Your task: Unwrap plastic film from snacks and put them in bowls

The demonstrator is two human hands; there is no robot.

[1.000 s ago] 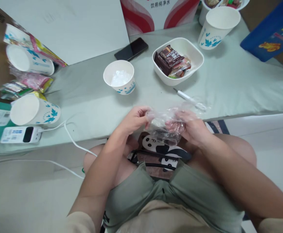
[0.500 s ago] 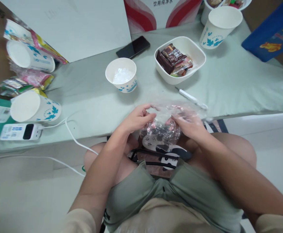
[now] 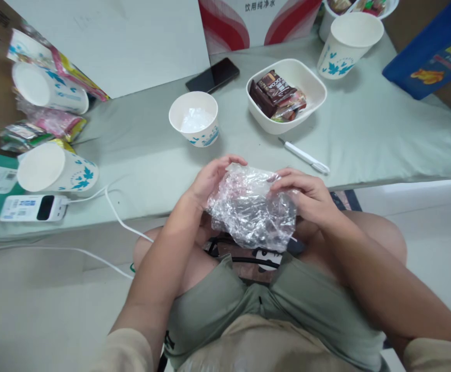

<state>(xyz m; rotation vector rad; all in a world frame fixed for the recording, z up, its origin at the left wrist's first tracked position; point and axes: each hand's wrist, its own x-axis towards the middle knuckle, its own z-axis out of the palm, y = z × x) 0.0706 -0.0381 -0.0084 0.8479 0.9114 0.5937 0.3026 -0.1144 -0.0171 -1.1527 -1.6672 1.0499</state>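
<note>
A crumpled sheet or bag of clear plastic (image 3: pixel 254 212) hangs between my hands, over my lap at the table's front edge. My left hand (image 3: pixel 212 181) grips its left side, with the thumb partly hidden by the plastic. On the other side, my right hand (image 3: pixel 302 194) pinches the film between bent fingers. Just beyond lies a white pen-shaped tool (image 3: pixel 305 156) with a dark tip. A paper cup (image 3: pixel 194 139) with clear plastic inside stands behind my left hand. Further back, a white bowl (image 3: pixel 283 128) holds wrapped snacks (image 3: pixel 275 90).
A black phone (image 3: pixel 213 75) lies near the box at the back. Another paper cup (image 3: pixel 337 59) stands back right by a blue package (image 3: pixel 426 57). At left, tipped paper cups (image 3: pixel 58 168) lie near a white power bank (image 3: pixel 33 208), whose cable (image 3: pixel 119 217) droops over the edge.
The plastic has been gathered and raised into a bunched mass between my hands. Its right part no longer trails over the pen-shaped tool.
</note>
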